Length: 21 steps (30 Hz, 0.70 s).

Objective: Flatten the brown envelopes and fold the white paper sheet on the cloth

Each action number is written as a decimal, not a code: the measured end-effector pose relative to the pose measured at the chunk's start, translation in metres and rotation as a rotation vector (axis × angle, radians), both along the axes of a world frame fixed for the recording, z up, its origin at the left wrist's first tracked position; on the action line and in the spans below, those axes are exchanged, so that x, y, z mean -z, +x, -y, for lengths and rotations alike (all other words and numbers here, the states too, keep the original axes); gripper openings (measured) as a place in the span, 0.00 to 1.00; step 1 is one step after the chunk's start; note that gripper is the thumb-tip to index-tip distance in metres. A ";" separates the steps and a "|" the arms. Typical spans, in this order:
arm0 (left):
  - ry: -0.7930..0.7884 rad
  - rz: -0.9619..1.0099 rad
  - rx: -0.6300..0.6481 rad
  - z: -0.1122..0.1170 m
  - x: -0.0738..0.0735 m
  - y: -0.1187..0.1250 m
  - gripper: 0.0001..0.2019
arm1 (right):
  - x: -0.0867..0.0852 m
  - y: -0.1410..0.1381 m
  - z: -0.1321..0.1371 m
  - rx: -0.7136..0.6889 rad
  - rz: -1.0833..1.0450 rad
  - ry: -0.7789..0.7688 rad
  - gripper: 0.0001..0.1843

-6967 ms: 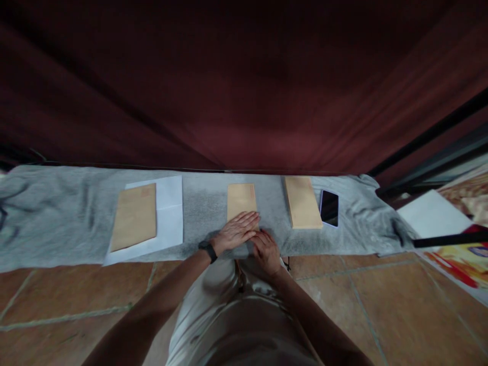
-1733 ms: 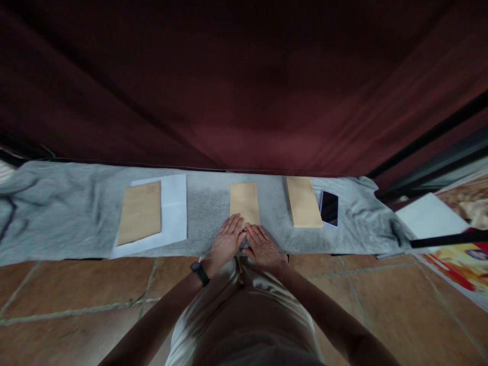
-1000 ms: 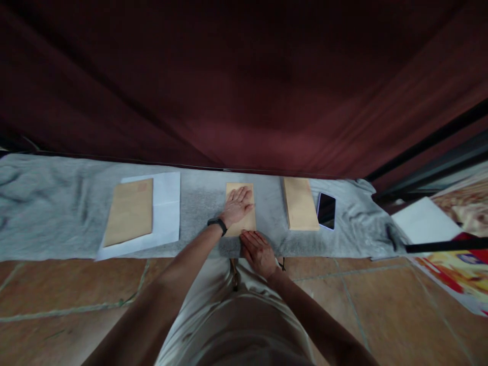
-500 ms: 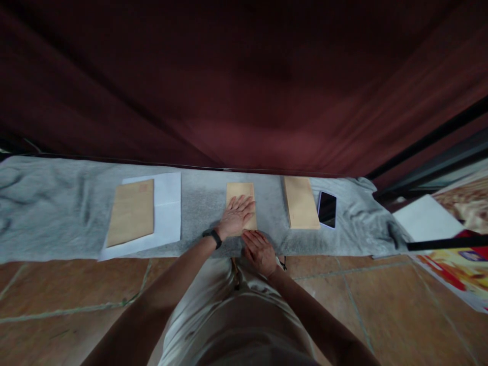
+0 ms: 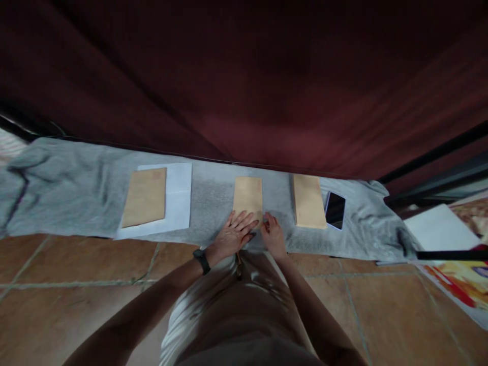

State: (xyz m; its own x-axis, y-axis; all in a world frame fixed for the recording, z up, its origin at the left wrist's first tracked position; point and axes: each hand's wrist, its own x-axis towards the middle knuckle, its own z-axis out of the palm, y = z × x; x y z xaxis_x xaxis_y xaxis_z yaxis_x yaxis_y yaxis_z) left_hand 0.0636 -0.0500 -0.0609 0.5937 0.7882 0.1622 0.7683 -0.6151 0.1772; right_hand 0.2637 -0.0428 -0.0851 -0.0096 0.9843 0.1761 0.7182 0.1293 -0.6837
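A small brown paper envelope (image 5: 247, 190) with faint red print at its upper right lies flat on the grey cloth before me. My left hand (image 5: 233, 238), with a dark band on the wrist, rests flat across its lower end with fingers spread. At the lower right corner, my right hand (image 5: 273, 236) has curled fingers and its thumb against the envelope's edge. Its fingertips are partly hidden.
To the left, a larger brown envelope (image 5: 145, 197) lies over white paper (image 5: 178, 195). On the right are a stack of brown envelopes (image 5: 309, 201) and a phone (image 5: 335, 210). Grey cloth (image 5: 209, 198) covers the narrow surface, and a dark red curtain (image 5: 244, 122) hangs behind.
My left hand has slid down from the envelope's middle to its lower end. My right hand has moved to the lower right corner, its fingers now curled. The view has shifted slightly.
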 end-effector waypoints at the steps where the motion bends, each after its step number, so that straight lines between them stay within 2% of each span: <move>1: -0.010 -0.002 0.004 0.004 -0.001 -0.001 0.26 | -0.002 0.000 -0.006 0.020 -0.038 -0.038 0.24; 5: -0.040 0.001 -0.008 0.013 -0.003 -0.001 0.27 | -0.012 0.002 -0.026 0.075 -0.198 -0.188 0.20; 9: -0.058 -0.001 -0.015 0.015 -0.006 0.001 0.27 | -0.018 0.005 -0.031 0.006 -0.331 -0.366 0.17; 16: -0.076 -0.017 -0.009 0.016 -0.010 0.002 0.29 | -0.011 -0.002 -0.016 -0.043 -0.355 -0.256 0.12; 21: -0.035 -0.008 0.002 0.018 -0.012 0.001 0.28 | -0.008 -0.005 -0.011 0.005 -0.679 -0.312 0.12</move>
State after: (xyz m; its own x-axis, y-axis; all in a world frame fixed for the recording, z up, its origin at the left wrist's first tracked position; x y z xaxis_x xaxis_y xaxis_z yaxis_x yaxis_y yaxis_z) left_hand 0.0648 -0.0676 -0.0493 0.5963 0.7922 0.1296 0.7685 -0.6100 0.1930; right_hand 0.2582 -0.0320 -0.0774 0.0061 0.9893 -0.1456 0.1248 -0.1452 -0.9815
